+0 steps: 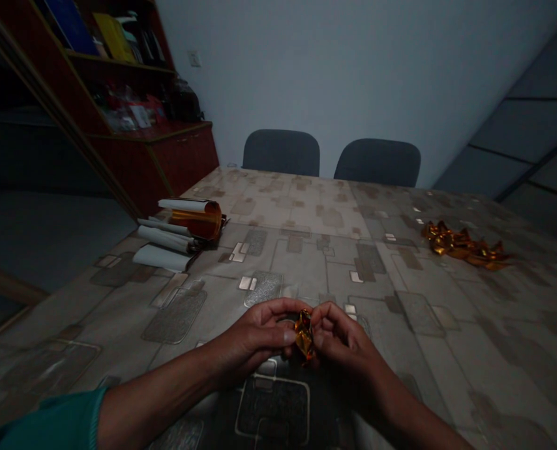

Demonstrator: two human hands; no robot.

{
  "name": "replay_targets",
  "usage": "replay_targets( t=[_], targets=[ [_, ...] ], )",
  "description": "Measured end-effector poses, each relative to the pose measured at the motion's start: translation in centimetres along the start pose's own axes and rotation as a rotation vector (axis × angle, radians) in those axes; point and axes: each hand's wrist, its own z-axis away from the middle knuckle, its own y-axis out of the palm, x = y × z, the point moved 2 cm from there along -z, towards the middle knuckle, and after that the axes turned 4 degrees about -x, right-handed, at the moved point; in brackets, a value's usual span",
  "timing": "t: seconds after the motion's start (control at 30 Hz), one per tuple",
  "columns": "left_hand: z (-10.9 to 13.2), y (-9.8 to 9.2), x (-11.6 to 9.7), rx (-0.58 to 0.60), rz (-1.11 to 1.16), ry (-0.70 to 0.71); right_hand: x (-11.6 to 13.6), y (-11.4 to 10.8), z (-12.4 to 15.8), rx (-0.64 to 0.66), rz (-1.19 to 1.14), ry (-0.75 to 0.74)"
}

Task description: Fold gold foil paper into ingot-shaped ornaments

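Observation:
Both my hands meet low in the middle of the view, just above the patterned table (306, 250). My left hand (259, 337) and my right hand (339, 340) each pinch a small crumpled piece of gold foil (303, 334) between thumb and fingertips. The fingers of both hands are curled closed round it. The foil is shiny orange-gold and folded into a small lump.
A pile of several folded gold foil pieces (463, 245) lies at the right of the table. Curled white-backed gold foil sheets (179, 232) lie at the left edge. Two grey chairs (329, 153) stand at the far side; a red wooden shelf unit (132, 100) stands at left.

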Motion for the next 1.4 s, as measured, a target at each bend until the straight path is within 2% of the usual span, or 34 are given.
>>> replay_targets(
  t=[0.27, 0.57, 0.73, 0.97, 1.17, 1.4],
  targets=[
    [0.0, 0.0, 0.1, 0.019, -0.027, -0.003, -0.3, 0.3, -0.4, -0.037, 0.040, 0.041],
    [-0.6, -0.6, 1.0, 0.015, -0.085, 0.041, -0.4, 0.5, -0.5, -0.121, 0.162, 0.014],
    [-0.1, -0.1, 0.5, -0.052, -0.032, 0.023, -0.1, 0.6, -0.5, -0.172, 0.180, -0.032],
    [0.5, 0.2, -0.2, -0.137, -0.027, -0.039, 0.6, 0.6, -0.2, -0.151, 0.105, -0.107],
    [0.5, 0.2, 0.3, 0.006, -0.068, -0.149, 0.5, 0.6, -0.2, -0.126, 0.126, -0.104],
    [0.4, 0.1, 0.9, 0.053, -0.051, -0.170, 0.0, 0.6, -0.2, -0.121, 0.155, -0.071]
  ],
)
